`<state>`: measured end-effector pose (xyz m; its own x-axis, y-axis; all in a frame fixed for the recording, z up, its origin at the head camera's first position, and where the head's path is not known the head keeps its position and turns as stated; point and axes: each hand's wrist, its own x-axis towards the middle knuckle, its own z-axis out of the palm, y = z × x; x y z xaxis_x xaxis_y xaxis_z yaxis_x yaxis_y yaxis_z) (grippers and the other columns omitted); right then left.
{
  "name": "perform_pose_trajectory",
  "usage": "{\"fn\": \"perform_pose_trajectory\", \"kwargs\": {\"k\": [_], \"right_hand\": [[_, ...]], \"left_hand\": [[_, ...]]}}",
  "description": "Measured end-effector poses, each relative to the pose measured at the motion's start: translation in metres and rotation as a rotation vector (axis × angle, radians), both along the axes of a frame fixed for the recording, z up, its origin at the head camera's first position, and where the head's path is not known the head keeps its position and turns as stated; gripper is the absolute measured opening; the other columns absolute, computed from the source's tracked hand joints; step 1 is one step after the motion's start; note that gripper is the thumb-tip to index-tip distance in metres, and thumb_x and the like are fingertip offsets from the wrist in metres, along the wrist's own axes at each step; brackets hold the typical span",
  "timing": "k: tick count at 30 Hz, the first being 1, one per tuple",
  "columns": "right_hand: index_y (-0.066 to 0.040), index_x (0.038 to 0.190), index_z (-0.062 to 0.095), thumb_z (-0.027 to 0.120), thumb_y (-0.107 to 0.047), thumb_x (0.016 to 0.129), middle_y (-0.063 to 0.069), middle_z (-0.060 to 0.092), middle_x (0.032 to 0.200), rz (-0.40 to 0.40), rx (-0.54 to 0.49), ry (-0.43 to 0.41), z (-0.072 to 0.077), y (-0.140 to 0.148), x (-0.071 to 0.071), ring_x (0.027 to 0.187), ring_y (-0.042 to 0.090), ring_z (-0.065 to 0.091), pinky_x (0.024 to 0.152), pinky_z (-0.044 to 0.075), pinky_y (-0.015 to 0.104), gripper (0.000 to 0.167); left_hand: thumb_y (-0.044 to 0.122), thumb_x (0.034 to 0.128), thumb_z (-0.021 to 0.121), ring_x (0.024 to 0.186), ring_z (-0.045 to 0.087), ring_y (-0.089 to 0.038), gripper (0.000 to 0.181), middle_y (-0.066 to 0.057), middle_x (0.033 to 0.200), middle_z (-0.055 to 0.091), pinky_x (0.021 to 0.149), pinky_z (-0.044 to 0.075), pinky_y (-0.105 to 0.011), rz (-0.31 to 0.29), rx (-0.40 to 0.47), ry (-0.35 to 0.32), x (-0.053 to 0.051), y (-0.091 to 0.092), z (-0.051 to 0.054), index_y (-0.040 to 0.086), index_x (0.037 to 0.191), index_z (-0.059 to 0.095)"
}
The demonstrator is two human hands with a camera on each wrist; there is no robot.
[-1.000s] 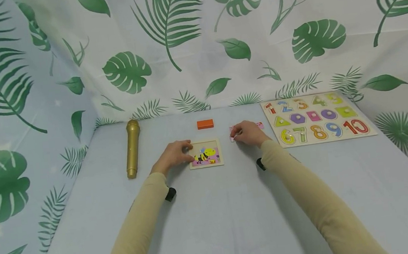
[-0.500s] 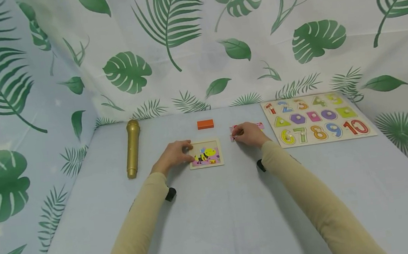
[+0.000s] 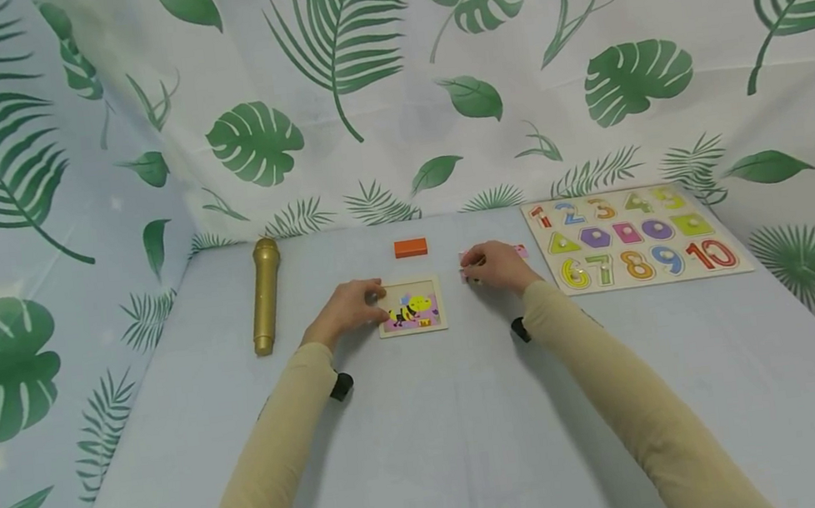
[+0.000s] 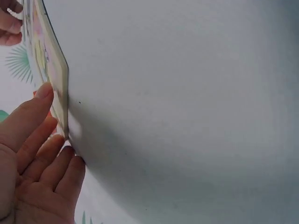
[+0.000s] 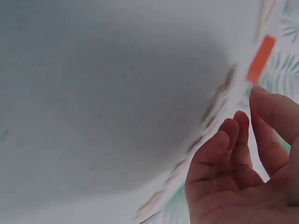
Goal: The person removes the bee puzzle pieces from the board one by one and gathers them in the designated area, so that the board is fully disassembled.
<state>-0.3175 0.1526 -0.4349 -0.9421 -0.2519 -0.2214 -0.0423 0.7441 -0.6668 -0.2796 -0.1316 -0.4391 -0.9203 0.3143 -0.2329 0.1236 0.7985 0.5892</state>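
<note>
A small wooden puzzle frame (image 3: 433, 328) with a yellow-and-black bee picture lies flat at mid-table. At its left side my left hand (image 3: 346, 307) touches the edge with thumb and fingertips. In the left wrist view the thumb (image 4: 32, 109) rests on the frame's rim while the other fingers lie along its side. To the right of the frame, my right hand (image 3: 501, 266) is just over pink puzzle pieces (image 3: 520, 250), partly hiding them. The right wrist view shows its fingers (image 5: 208, 154) loosely bent, with nothing visible between thumb and fingertips.
An orange block (image 3: 410, 248) lies behind the frame. On the left is a gold microphone (image 3: 266, 295). A wooden number-and-shape board (image 3: 635, 238) covers the table's back right. Leaf-patterned cloth (image 3: 388, 80) hangs behind the table.
The right fingers have shifted slightly over the pink pieces, from touching one to hovering with a looser shape. The left hand and the frame have stayed in place.
</note>
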Motion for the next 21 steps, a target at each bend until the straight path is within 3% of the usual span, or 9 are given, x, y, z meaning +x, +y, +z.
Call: {"fn": "perform_pose_trajectory", "kwargs": {"k": [9, 15, 21], "right_hand": [[-0.008, 0.119, 0.066, 0.063, -0.023, 0.095, 0.008, 0.064, 0.115, 0.082, -0.049, -0.01, 0.003, -0.049, 0.017, 0.103, 0.025, 0.055, 0.092, 0.048, 0.038, 0.028], [-0.007, 0.119, 0.066, 0.064, -0.023, 0.095, 0.008, 0.065, 0.114, 0.158, -0.051, 0.004, -0.003, -0.077, 0.028, 0.103, 0.023, 0.058, 0.094, 0.048, 0.039, 0.029], [-0.007, 0.121, 0.065, 0.065, -0.02, 0.094, 0.01, 0.063, 0.118, 0.128, -0.071, -0.018, -0.007, -0.085, 0.031, 0.1, 0.023, 0.059, 0.088, 0.052, 0.037, 0.03]], "left_hand": [[0.018, 0.0878, 0.073, 0.142, 0.034, -0.028, 0.049, -0.007, 0.152, 0.042, 0.116, 0.027, -0.041, -0.128, -0.011, 0.053, -0.002, 0.006, 0.001, 0.002, 0.132, 0.059], [0.02, 0.088, 0.074, 0.14, 0.037, -0.028, 0.049, -0.008, 0.151, 0.043, 0.115, 0.029, -0.04, -0.127, -0.021, 0.066, -0.003, 0.007, -0.002, 0.001, 0.131, 0.059], [0.02, 0.0878, 0.074, 0.14, 0.036, -0.029, 0.048, -0.008, 0.151, 0.042, 0.115, 0.029, -0.041, -0.131, -0.014, 0.079, -0.003, 0.007, -0.003, 0.0, 0.129, 0.06]]}}
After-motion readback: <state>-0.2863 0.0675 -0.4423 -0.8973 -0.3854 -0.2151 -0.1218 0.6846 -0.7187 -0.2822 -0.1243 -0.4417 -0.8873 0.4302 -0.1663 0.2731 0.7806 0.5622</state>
